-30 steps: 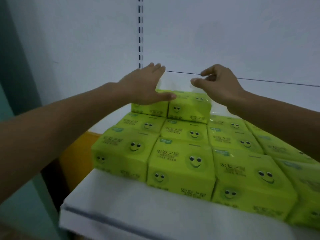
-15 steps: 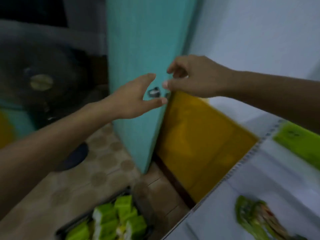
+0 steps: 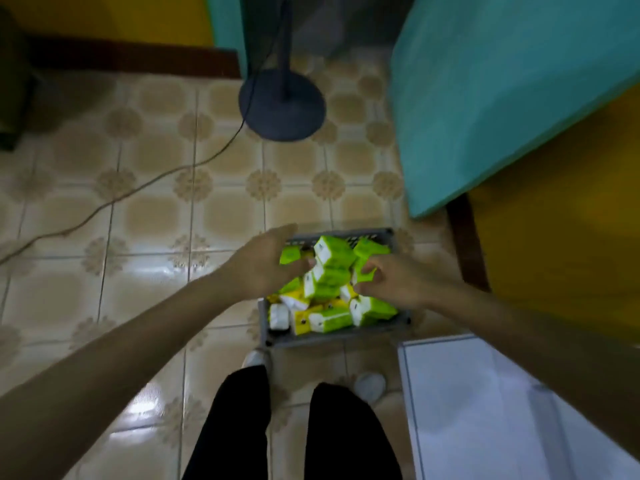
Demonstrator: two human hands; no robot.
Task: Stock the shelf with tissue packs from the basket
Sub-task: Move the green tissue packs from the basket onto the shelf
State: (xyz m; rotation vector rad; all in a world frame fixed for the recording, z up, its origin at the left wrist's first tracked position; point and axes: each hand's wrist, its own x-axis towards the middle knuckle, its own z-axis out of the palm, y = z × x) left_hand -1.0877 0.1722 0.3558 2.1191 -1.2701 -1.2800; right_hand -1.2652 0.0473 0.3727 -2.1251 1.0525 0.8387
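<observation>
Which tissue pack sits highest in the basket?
The tilted green pack between the left hand and right hand; the rest lie lower in the basket.

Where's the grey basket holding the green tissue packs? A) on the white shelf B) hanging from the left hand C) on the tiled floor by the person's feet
C: the grey plastic basket rests on the beige tiled floor, just ahead of the white shoes.

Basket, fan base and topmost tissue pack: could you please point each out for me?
basket [image 3: 346,337]: head view, its grey near wall.
fan base [image 3: 298,112]: head view, the dark round disc.
topmost tissue pack [image 3: 334,251]: head view, its green upper face.
</observation>
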